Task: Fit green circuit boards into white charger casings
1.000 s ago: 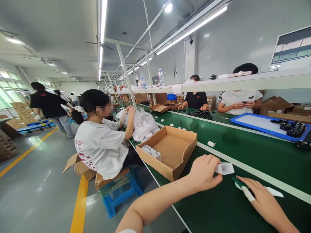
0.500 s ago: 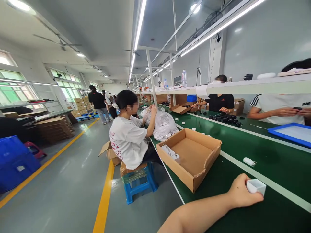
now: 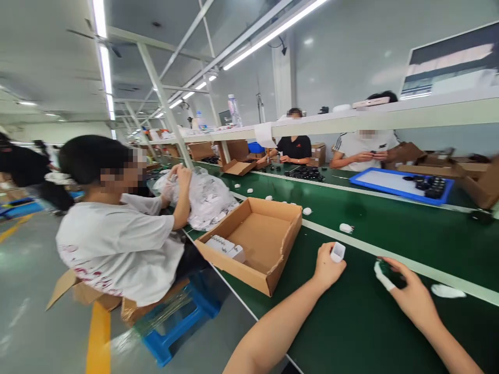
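Note:
My left hand (image 3: pixel 326 267) is closed round a small white open-topped box (image 3: pixel 338 252) above the green belt (image 3: pixel 331 322). To its right my right hand (image 3: pixel 415 296) hovers with thumb and fingers curved apart, green showing between them. A white covering or piece lies along its thumb; which one is unclear. A blurred white piece (image 3: pixel 448 291) lies on the belt beyond that hand, and a white plug-like piece (image 3: pixel 346 228) beyond my left hand. A shallow cardboard box (image 3: pixel 268 234) stands left of my hands, with white boxes (image 3: pixel 224 245) in its near left corner.
At the left a seated person (image 3: pixel 117 234) handles a clear plastic bag (image 3: pixel 212 195). Two people (image 3: pixel 295 148) sit across the belt, near black parts (image 3: pixel 306 173) and a blue-rimmed tray (image 3: pixel 393 195). A shelf (image 3: pixel 429 117) runs above. More white pieces (image 3: pixel 250 191) lie along the belt.
The view has swung right and closer to the seated person. My right hand has come into view. My left hand still grips the white box, now more upright.

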`<action>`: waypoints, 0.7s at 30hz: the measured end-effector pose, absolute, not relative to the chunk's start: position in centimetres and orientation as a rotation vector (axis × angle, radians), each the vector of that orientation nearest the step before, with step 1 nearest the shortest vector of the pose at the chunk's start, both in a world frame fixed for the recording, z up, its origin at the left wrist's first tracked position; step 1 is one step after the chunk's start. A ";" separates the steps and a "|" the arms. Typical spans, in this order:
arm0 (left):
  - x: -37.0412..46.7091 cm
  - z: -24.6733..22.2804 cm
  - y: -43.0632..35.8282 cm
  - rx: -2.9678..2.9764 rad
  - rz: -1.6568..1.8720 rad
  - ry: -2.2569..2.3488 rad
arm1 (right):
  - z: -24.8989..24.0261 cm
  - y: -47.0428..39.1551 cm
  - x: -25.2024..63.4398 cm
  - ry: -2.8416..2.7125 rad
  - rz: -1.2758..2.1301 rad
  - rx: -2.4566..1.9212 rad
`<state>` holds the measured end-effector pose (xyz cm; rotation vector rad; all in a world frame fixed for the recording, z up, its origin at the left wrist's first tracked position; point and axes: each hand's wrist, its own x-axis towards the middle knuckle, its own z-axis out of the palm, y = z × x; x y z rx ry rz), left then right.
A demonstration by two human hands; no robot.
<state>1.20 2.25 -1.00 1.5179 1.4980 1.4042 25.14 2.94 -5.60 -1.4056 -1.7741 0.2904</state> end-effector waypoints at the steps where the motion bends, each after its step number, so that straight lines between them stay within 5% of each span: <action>1: 1.2 -1.1 2.3 1.538 1.409 1.479 | -5.2 2.7 24.6 -1.821 0.333 -1.409; 21: 0.5 2.7 -2.2 2.308 1.684 0.908 | -2.3 0.7 20.7 -1.956 -0.017 -1.763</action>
